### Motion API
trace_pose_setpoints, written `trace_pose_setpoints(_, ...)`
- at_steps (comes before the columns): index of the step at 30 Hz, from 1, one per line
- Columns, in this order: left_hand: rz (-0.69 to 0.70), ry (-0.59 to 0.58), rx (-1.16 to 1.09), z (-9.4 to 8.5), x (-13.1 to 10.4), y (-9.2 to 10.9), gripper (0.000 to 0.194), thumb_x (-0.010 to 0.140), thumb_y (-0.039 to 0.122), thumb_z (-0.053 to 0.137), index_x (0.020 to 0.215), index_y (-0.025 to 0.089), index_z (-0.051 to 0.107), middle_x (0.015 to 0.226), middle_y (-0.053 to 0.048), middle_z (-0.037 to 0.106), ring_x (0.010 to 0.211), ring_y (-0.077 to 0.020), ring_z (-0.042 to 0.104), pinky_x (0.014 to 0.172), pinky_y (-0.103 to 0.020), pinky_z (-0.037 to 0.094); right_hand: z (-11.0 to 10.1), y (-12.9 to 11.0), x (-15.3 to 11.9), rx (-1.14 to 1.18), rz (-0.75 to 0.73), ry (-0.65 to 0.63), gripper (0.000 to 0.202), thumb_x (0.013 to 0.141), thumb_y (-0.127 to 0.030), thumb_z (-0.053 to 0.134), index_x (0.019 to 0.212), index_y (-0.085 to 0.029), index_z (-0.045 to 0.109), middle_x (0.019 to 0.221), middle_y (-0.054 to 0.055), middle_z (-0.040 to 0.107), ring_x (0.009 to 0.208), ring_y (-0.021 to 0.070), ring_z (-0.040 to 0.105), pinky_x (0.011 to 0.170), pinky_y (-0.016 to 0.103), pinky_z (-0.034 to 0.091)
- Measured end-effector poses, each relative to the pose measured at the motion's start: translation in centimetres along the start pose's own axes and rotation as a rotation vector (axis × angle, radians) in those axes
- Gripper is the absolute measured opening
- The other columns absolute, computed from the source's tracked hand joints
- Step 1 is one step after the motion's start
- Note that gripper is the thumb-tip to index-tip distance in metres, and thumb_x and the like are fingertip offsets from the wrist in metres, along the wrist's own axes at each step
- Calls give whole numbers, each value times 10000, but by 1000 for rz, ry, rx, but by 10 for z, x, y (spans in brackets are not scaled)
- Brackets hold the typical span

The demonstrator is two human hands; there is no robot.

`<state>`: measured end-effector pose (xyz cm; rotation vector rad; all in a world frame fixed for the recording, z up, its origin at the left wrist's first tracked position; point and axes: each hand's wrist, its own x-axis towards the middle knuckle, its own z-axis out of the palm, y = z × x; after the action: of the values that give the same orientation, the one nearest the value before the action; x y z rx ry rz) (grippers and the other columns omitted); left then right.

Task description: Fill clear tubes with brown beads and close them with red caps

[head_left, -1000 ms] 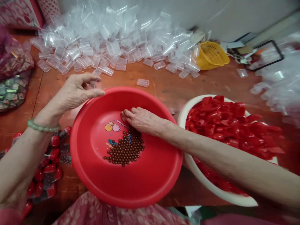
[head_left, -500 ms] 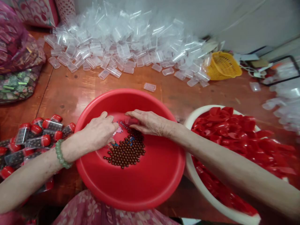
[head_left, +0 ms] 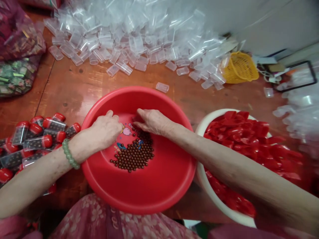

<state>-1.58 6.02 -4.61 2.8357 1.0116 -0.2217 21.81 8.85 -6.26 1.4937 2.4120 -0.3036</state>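
Note:
A red basin (head_left: 139,204) holds a patch of small round brown balls (head_left: 134,156) on its printed bottom. Over the basin's left part is my left hand (head_left: 107,128), with a green bead bracelet at the wrist; its fingers are curled, and what they hold, if anything, is hidden. My right hand (head_left: 152,121) is low at the back of the basin, beside the upper edge of the balls. Its fingers are bent round towards the thumb, over something dark and see-through that I cannot make out.
Filled clear containers with red caps (head_left: 38,142) lie at the left. A white tub (head_left: 206,122) of red caps (head_left: 239,132) stands at the right. Clear empty containers (head_left: 134,43) are heaped behind, near a yellow basket (head_left: 240,68). Bags (head_left: 17,74) sit at the far left.
The view has shifted slightly. My right hand has moved a little left, its fingers more curled. My left hand has drawn back from the balls, and more of the basin's print shows.

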Motion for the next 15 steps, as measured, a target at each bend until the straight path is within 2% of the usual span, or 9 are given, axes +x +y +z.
trace_pose_setpoints(4, 44, 28, 7, 4, -1, -2, 210, 896, 210, 535, 1076, 159, 630, 1056, -140, 642, 1125, -295, 549, 995, -449, 439, 4, 4, -8, 149, 62, -69, 193, 886, -353, 585, 929, -164, 581, 834, 77, 689, 730, 174, 612, 640, 266, 368)
trace_pose_setpoints(8, 40, 26, 27, 6, 0, -3, 208, 880, 136, 496, 1030, 180, 634, 947, -105, 642, 999, -264, 585, 922, -419, 473, 9, 2, -22, 220, 111, -165, 167, 849, -320, 607, 872, -154, 601, 774, 70, 663, 659, 168, 570, 609, 279, 355)
trace_pose_setpoints(12, 59, 72, 95, 3, -8, 3, 304, 897, 48, 377, 997, 173, 635, 908, -100, 629, 891, -229, 594, 912, -400, 460, 18, -6, -35, 300, 114, -257, 144, 832, -306, 624, 833, -164, 605, 768, 54, 655, 651, 159, 561, 607, 281, 365)
trace_pose_setpoints(15, 92, 101, 169, -2, -16, 7, 379, 914, 15, 289, 1004, 158, 628, 936, -122, 627, 892, -240, 593, 860, -384, 451, 25, -16, -46, 396, 122, -371, 163, 819, -292, 641, 718, -189, 564, 664, 10, 634, 577, 134, 562, 554, 262, 374)
